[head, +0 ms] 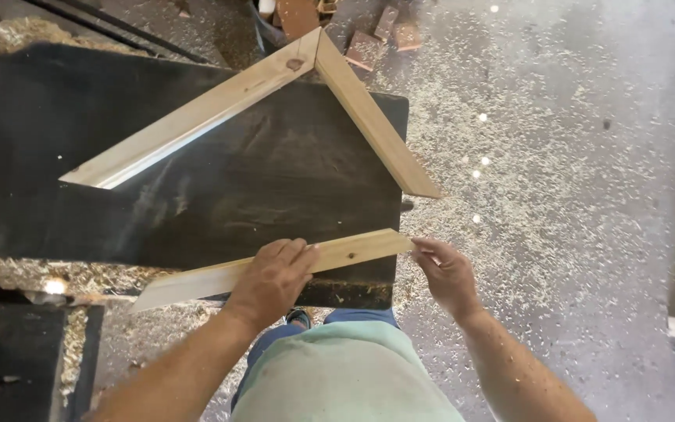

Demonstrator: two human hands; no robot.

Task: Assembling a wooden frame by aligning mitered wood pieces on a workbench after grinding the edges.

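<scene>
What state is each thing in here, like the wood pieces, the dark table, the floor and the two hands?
Loose wooden strip: lying along the table's near edge, held.
Joined strips: meeting in a corner, flat on the table.
Dark table: dusty.
Floor: strewn with shavings.
Left hand: pressing on the loose strip.
Right hand: pinching its end.

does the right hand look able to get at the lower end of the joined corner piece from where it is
Probably yes. The right hand pinches the end of the loose wood strip, and the lower end of the mitred corner frame lies just above it on the black table, with nothing between them. It would need to let go first.
</scene>
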